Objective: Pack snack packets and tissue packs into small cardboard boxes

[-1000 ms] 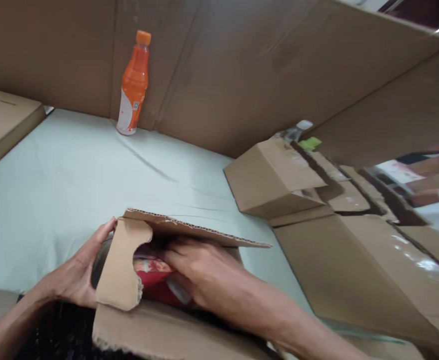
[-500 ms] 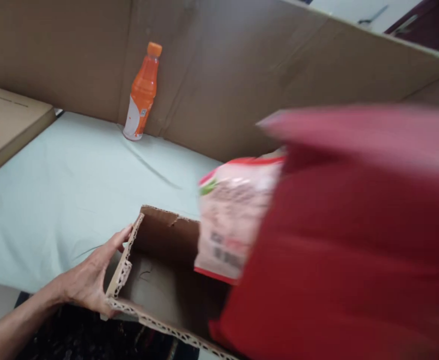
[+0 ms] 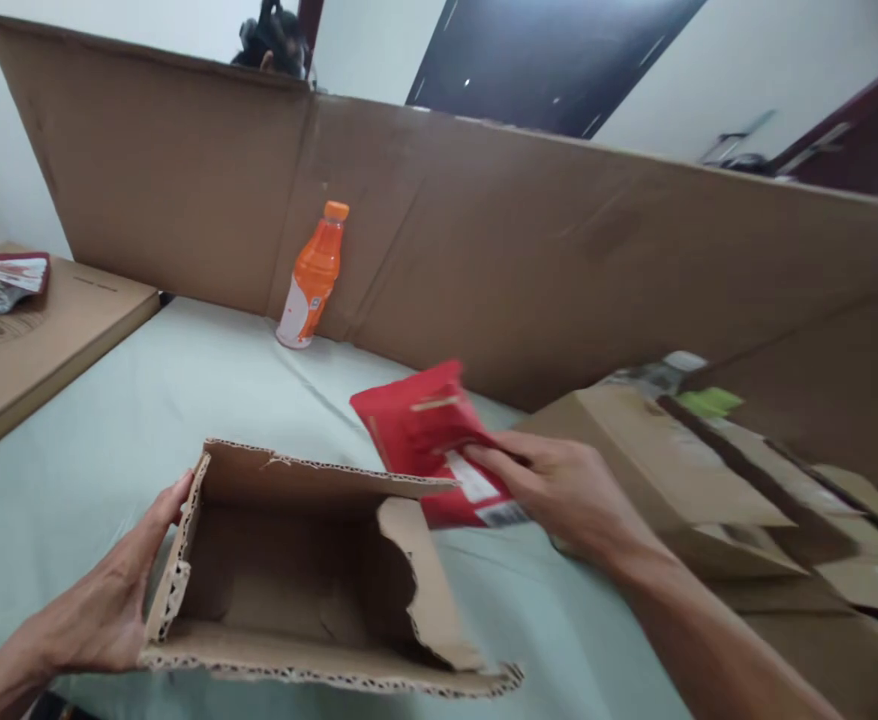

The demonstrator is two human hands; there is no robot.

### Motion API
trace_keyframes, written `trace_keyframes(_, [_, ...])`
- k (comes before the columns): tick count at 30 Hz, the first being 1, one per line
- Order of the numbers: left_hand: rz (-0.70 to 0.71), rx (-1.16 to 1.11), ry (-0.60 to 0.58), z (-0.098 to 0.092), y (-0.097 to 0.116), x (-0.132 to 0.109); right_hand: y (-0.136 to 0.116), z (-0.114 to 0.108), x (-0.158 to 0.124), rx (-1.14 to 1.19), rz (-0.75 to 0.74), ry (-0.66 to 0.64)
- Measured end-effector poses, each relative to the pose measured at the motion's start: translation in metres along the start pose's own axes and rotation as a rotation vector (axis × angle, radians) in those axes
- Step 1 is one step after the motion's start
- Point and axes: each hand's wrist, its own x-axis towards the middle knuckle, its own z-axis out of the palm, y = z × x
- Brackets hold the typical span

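My left hand [image 3: 113,600] is closed round the left end of an open cardboard box [image 3: 304,655] with torn edges. The inside of the box that shows holds nothing. Behind and to the right of the box, my right hand [image 3: 559,485] pinches a red packet [image 3: 424,420] with a white label and a barcode. The packet is slightly blurred and overlaps the far edge of the box in view, so whether they touch cannot be told.
An orange bottle [image 3: 313,280] stands against a tall cardboard wall [image 3: 521,230]. Several cardboard boxes [image 3: 664,450] crowd the right side. A flat box [image 3: 86,310] at the left carries a silvery packet [image 3: 4,280]. Part of a person's head [image 3: 278,40] shows above the wall.
The large red item and pale packet that hid the right side are out of the foreground. My right hand now shows with a red packet. The view has shifted, and more of the box interior shows.
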Motion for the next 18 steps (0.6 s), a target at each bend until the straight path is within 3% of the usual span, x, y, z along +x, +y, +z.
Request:
trace_keyframes(3, [-0.003,0.003,-0.060,-0.004,-0.005,-0.002,-0.020,0.038,0.056,-0.088,0.021,-0.106])
trace_keyframes(6, [-0.018,-0.009,-0.094,-0.008,-0.011,-0.007,-0.026,0.058,0.106,-0.113,0.067,-0.030])
trace_keyframes(9, [-0.023,-0.040,-0.101,-0.009,-0.015,-0.007,-0.024,0.064,0.129,-0.038,0.035,0.089])
trace_keyframes(13, [-0.029,-0.115,-0.106,-0.002,-0.020,-0.002,-0.020,0.080,0.099,0.060,-0.063,0.128])
trace_keyframes(18, [-0.008,-0.186,-0.078,0.005,-0.031,0.000,0.013,0.157,0.033,0.130,-0.041,0.161])
